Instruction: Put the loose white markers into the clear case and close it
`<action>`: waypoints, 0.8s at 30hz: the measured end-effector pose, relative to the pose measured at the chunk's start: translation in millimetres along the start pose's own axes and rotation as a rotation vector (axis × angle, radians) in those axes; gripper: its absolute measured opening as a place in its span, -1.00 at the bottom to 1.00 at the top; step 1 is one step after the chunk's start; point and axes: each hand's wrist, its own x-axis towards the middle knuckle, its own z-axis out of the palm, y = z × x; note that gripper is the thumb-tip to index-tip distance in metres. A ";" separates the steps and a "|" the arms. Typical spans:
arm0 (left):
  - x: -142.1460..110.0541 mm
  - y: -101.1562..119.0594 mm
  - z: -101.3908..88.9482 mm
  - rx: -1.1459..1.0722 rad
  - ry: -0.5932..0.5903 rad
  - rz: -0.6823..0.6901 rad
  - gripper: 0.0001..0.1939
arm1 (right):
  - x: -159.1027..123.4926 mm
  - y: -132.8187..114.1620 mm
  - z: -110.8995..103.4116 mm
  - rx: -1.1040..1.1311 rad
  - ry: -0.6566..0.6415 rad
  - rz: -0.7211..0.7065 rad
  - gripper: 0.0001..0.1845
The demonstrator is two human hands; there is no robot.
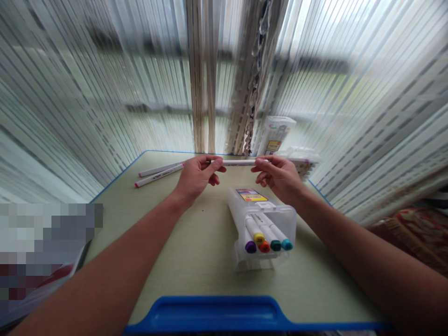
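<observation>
A slim white marker (240, 163) is held level above the table, one end in each hand. My left hand (199, 176) pinches its left end between thumb and fingers. At the right end, the thumb and fingers of my right hand (278, 175) close on it; both tips are hidden by the fingers. Below lies a clear plastic marker case (236, 219) on its side, its open end facing me. Inside are several white markers with purple, yellow, orange, dark green and turquoise ends (265, 246). Two white markers with pink ends (159, 176) lie left of my left hand.
The pale green table (182, 261) has a blue edge with a molded blue tray (217, 310) in front. Behind my right hand stand a clear upright case (276, 135) and another clear plastic holder (301, 156). Striped string curtains (157, 70) hang behind the table.
</observation>
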 end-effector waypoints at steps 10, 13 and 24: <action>0.7 1.4 -0.7 -0.034 0.006 -0.041 -0.77 | 0.3 -1.8 0.1 0.048 0.013 0.046 -0.66; 0.6 2.3 -0.6 -0.046 0.011 -0.054 -0.80 | 0.4 -1.3 -0.5 0.056 0.008 0.048 -0.68; 1.7 2.9 -1.8 -0.085 0.013 -0.081 -0.79 | -0.2 -4.0 0.6 0.073 0.021 0.082 -0.82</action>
